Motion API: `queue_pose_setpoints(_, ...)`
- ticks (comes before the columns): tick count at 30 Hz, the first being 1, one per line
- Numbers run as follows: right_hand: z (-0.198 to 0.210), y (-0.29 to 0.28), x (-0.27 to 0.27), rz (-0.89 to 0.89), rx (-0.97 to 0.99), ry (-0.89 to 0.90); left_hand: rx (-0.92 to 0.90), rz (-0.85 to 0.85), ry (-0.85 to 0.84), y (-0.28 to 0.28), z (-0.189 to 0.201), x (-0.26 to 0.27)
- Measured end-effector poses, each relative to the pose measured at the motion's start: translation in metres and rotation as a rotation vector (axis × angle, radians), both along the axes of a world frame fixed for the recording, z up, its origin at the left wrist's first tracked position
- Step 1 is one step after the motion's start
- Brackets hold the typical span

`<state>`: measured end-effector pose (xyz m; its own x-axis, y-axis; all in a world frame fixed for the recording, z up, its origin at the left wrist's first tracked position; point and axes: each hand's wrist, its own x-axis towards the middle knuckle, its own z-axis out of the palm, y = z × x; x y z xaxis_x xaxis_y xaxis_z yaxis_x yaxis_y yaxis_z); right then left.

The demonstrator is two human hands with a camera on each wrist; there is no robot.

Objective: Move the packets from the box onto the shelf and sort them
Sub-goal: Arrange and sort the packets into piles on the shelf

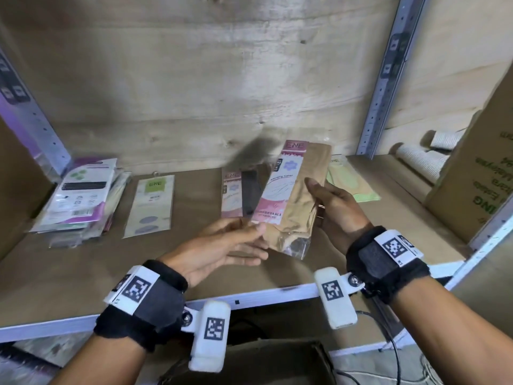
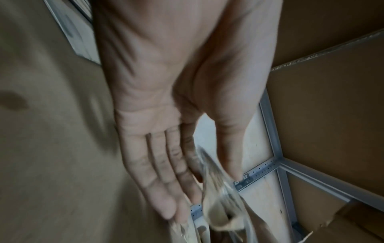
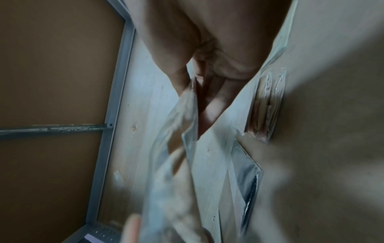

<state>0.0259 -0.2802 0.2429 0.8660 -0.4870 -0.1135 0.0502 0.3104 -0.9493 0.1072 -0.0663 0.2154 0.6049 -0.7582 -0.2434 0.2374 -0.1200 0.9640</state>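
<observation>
I hold one clear packet [image 1: 291, 201] of tan fabric with a pink ENE label, tilted above the brown shelf [image 1: 83, 273]. My left hand [image 1: 261, 240] pinches its lower left corner, thumb on top and fingers underneath. My right hand [image 1: 316, 195] grips its right edge, thumb on the front. The left wrist view shows the packet [image 2: 218, 197] between thumb and straight fingers [image 2: 166, 172]. In the blurred right wrist view the packet [image 3: 182, 131] hangs from my right hand [image 3: 207, 82]. On the shelf lie a stack of packets [image 1: 77, 195], a green-label packet [image 1: 151, 204], a pink-label packet with dark contents [image 1: 240, 195] and a light green packet [image 1: 352, 182].
A tall cardboard box [image 1: 472, 176] stands at the shelf's right end, with rolled ribbed items [image 1: 422, 159] behind it. Grey metal uprights [image 1: 380, 93] frame the bay against a plywood back wall. A dark box [image 1: 249, 362] sits below the shelf's white front edge.
</observation>
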Motion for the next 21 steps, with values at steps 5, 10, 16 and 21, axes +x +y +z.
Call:
queue_pose_setpoints(5, 0.0, 0.0, 0.001, -0.026, 0.069, -0.029, -0.032, 0.021, -0.029, -0.005, -0.004, -0.005)
queue_pose_setpoints(10, -0.002, 0.0, 0.003, -0.025, 0.075, -0.034, -0.165, 0.076, 0.135, -0.008, -0.001, -0.007)
queue_pose_setpoints(16, -0.006, 0.001, 0.006, -0.05, 0.033, -0.052, -0.294, 0.143, 0.357, -0.012, 0.006, -0.011)
queue_pose_setpoints(21, -0.008, 0.001, 0.008, -0.042, 0.041, -0.072, -0.394, 0.207, 0.424, -0.015, 0.007, -0.015)
